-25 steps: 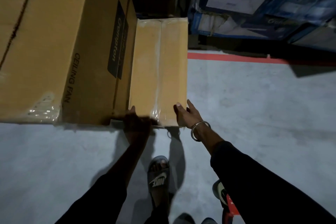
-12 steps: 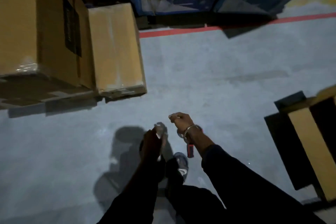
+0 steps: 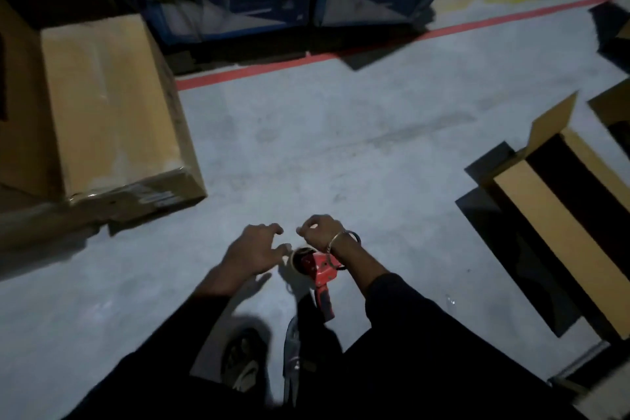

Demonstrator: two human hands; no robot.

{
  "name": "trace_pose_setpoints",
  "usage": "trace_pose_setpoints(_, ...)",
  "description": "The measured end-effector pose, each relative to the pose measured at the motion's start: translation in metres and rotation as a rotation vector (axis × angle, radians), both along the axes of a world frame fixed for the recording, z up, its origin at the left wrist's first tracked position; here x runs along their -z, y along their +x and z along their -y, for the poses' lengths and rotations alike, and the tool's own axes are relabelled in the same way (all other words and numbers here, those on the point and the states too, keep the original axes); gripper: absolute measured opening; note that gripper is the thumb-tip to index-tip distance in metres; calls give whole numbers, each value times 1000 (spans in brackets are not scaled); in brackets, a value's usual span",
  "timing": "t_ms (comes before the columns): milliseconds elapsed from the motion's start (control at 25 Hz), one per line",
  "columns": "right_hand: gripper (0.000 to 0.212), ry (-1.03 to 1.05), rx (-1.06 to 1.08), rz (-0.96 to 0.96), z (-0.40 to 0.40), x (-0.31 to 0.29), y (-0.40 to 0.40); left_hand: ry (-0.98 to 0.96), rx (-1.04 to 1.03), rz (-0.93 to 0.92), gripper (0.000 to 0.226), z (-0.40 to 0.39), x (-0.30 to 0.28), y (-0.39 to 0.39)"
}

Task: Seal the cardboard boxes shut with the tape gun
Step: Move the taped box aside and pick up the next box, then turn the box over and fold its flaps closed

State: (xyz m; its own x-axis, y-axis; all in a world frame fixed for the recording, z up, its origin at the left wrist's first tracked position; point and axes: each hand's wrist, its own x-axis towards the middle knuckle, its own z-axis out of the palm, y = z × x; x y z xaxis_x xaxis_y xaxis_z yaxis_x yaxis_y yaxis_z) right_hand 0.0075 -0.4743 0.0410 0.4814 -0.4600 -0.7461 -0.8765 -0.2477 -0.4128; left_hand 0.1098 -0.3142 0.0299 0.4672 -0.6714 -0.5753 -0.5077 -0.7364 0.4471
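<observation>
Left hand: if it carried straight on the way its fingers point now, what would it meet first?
The left hand points its spread fingers right, at the right hand just beyond a small gap, above the red tape gun. It would probably meet that hand first, though depth is unclear.

The sealed box [image 3: 112, 106] was matt brown cardboard with glossy clear tape [image 3: 150, 196] wrinkled along its near edge. The tape gun [image 3: 318, 269] looked like shiny red plastic. A thin metal bangle [image 3: 344, 236] gleamed. The floor [image 3: 341, 147] was dull, scuffed grey concrete.
</observation>
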Motion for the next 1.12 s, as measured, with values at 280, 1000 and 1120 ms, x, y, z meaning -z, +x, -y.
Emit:
trace_pose_setpoints(280,45,-184,-169,11,28,-29,-28,-10,266,213,62,41,-30,-17)
trace_pose_setpoints(1000,42,-380,108,14,199,-74,-301,-376,185,-39,43,167,-50,-280)
trace_pose_setpoints(1120,60,-143,808,151,270,4,-400,-275,55,-337,33,253,-23,-323)
